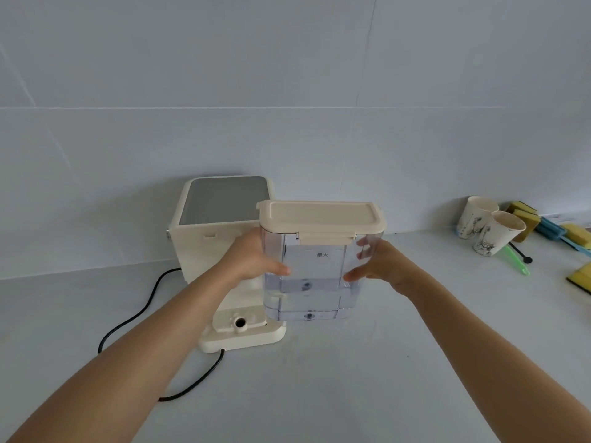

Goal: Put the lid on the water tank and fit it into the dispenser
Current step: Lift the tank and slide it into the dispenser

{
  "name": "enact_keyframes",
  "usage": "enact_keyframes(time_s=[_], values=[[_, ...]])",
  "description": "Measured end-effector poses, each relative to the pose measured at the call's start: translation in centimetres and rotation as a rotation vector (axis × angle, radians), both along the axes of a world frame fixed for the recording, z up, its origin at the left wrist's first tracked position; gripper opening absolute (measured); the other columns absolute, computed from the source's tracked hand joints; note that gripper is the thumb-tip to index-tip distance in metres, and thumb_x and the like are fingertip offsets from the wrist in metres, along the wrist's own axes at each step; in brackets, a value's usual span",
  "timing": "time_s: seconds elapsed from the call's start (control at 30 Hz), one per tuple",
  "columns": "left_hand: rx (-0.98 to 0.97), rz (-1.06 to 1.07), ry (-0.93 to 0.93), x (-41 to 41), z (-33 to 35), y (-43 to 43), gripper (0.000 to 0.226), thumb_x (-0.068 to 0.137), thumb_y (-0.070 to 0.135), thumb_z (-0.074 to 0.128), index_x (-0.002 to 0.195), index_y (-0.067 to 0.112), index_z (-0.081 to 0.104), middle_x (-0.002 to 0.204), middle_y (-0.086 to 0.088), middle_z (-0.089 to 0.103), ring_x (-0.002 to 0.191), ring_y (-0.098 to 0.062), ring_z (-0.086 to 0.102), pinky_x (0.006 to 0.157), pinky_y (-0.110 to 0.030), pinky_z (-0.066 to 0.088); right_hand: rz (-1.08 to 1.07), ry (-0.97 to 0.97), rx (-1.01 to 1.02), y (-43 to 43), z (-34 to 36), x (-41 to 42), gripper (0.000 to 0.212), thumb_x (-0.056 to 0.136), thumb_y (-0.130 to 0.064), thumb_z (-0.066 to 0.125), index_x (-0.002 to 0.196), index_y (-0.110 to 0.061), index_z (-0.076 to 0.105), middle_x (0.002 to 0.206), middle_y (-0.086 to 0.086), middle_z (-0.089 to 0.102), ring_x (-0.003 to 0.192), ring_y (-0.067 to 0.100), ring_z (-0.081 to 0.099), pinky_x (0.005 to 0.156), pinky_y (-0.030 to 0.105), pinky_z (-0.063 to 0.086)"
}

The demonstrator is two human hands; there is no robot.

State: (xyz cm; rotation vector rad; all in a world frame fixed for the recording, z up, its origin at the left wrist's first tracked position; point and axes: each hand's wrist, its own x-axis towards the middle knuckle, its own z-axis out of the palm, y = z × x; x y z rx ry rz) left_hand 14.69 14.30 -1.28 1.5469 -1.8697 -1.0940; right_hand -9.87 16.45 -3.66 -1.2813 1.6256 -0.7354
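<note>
A clear plastic water tank [311, 282] hangs upright in the air, with a cream lid [319, 217] sitting on its top. My left hand [252, 259] grips the tank's left side and my right hand [380, 266] grips its right side. The cream dispenser [220, 219] stands on the counter just left of and behind the tank, its rear facing me. Its low base [243, 330] with a round inlet hole lies bare below the tank's left bottom corner. The tank's underside is a little above that base and to its right.
A black power cord [137, 318] runs from the dispenser across the white counter [351, 378] at the left. At the far right stand two paper cups [489, 228], yellow sponges [524, 215] and a green utensil [518, 266]. A tiled wall rises behind.
</note>
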Motion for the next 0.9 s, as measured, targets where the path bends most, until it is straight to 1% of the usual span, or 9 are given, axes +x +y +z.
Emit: enact_keyframes(time_s=[0.07,0.17,0.3,0.37,0.43,0.5,0.63,0.77,0.9], values=[[-0.01,0.037,0.012,1.6,0.4,0.4,0.067,0.056,0.009,0.084,0.116,0.015,0.053,0.113,-0.002,0.063,0.106,-0.02,0.056,0.09,-0.029,0.042,0.032,-0.009,-0.011,-0.6,0.2,1.5,0.077,0.051,0.001,0.082,0.115,-0.008,0.04,0.088,0.0,0.049,0.09,0.018,0.053,0.086,0.036,0.048],[-0.016,0.096,0.011,3.9,0.9,0.8,0.069,0.056,0.007,0.084,0.117,0.014,0.053,0.106,0.003,0.058,0.103,-0.018,0.054,0.091,-0.028,0.041,0.07,-0.023,-0.025,-1.3,0.3,3.9,0.087,0.051,-0.001,0.082,0.124,-0.009,0.037,0.098,0.006,0.049,0.106,0.027,0.049,0.099,0.042,0.043],[0.018,0.154,0.051,6.9,1.3,1.2,0.07,0.055,0.001,0.082,0.119,0.01,0.055,0.12,-0.007,0.063,0.113,-0.024,0.057,0.103,-0.041,0.042,0.161,-0.058,-0.061,-2.2,0.7,7.3,0.087,0.054,0.003,0.08,0.129,-0.009,0.037,0.11,0.004,0.052,0.114,0.027,0.045,0.101,0.041,0.039],[0.022,0.189,0.043,8.1,1.4,1.3,0.073,0.056,0.001,0.082,0.122,0.011,0.053,0.123,-0.005,0.06,0.116,-0.022,0.054,0.104,-0.037,0.04,0.195,-0.07,-0.074,-2.5,0.8,8.7,0.079,0.054,0.005,0.079,0.122,-0.014,0.044,0.107,0.0,0.055,0.112,0.023,0.047,0.098,0.039,0.042],[0.027,0.216,0.036,9.1,1.5,1.4,0.071,0.056,0.002,0.082,0.121,0.012,0.054,0.119,-0.004,0.061,0.114,-0.022,0.054,0.1,-0.033,0.042,0.204,-0.083,-0.083,-2.7,0.8,9.9,0.065,0.054,0.006,0.078,0.106,-0.021,0.051,0.091,-0.01,0.055,0.097,0.015,0.051,0.083,0.026,0.046],[0.047,0.231,0.037,10.0,1.5,1.3,0.07,0.056,0.001,0.082,0.12,0.012,0.055,0.119,-0.007,0.063,0.112,-0.024,0.057,0.098,-0.035,0.045,0.212,-0.112,-0.081,-2.8,0.6,11.1,0.063,0.054,0.007,0.077,0.098,-0.026,0.046,0.089,-0.013,0.052,0.097,0.017,0.048,0.086,0.027,0.043],[0.095,0.246,0.044,11.4,1.1,1.0,0.066,0.056,0.0,0.081,0.117,0.011,0.057,0.118,-0.009,0.064,0.11,-0.026,0.058,0.097,-0.037,0.046,0.223,-0.156,-0.067,-3.2,0.3,12.7,0.069,0.053,0.01,0.076,0.105,-0.025,0.047,0.109,-0.001,0.058,0.113,0.025,0.047,0.101,0.043,0.039],[0.109,0.265,0.08,12.3,0.5,0.8,0.058,0.056,-0.004,0.08,0.108,0.012,0.062,0.112,-0.008,0.067,0.105,-0.024,0.061,0.09,-0.031,0.047,0.208,-0.14,-0.074,-3.5,0.1,13.6,0.07,0.053,0.011,0.075,0.106,-0.025,0.047,0.122,0.008,0.056,0.115,0.028,0.048,0.095,0.037,0.041],[0.135,0.281,0.122,12.4,-0.2,0.5,0.062,0.055,-0.006,0.079,0.112,0.008,0.06,0.115,-0.01,0.067,0.108,-0.025,0.061,0.099,-0.041,0.046,0.172,-0.131,-0.084,-3.7,-0.5,13.8,0.071,0.051,0.011,0.077,0.106,-0.022,0.047,0.121,0.008,0.057,0.115,0.028,0.049,0.095,0.037,0.041]])
